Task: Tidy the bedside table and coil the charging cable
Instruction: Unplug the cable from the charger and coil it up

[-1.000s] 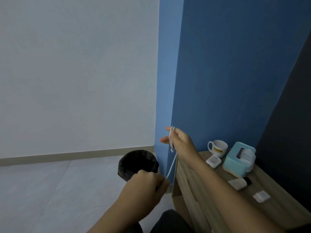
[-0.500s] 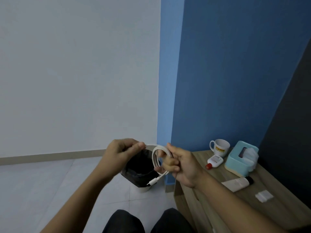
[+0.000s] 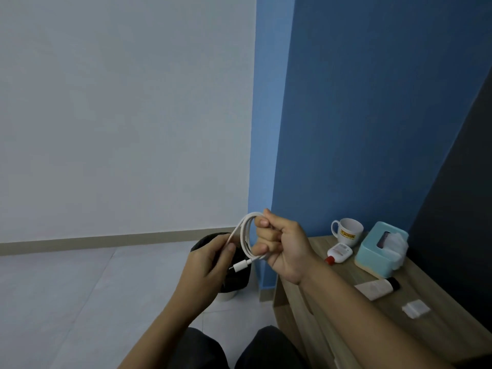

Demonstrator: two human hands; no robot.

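The left hand pinches one strand of the white cable between thumb and fingers, low on the loop's left side. The right hand keeps a closed grip round the coil's right side, fingers curled, with the loops standing out to its left. The plug end pokes out between both hands. The coil is held in the air, left of the tabletop, with a black bin behind.

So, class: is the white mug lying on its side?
No, the white mug stands upright on the bedside table, its opening facing up.
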